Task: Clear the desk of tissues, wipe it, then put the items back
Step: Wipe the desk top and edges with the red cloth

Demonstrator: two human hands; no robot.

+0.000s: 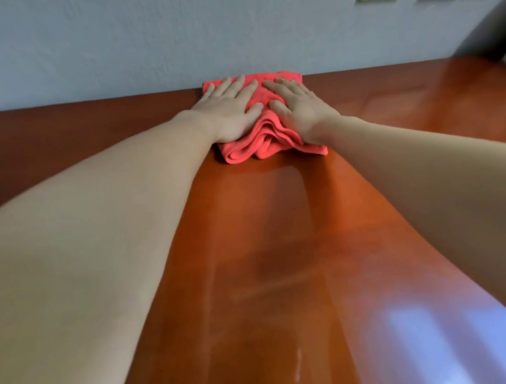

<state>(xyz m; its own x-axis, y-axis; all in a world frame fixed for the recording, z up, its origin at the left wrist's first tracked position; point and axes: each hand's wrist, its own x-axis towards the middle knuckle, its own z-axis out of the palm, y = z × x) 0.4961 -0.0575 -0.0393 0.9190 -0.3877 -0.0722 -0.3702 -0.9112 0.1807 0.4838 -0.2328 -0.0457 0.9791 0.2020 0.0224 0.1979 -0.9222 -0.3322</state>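
Glossy desk [253, 282] up close, wiping step I reckon. Left hand [227, 112] and right hand [296, 109] both lie flat on the red cloth [267, 143] at the far edge, grip wide, fingers straight. Next I'd pull it nearward, pressing evenly.

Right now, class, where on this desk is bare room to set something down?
Bare desk lies right of the right hand and left of the left hand. The strip between the forearms, nearer than the red cloth, is bare. Crowded: the far middle, where both hands press the cloth.
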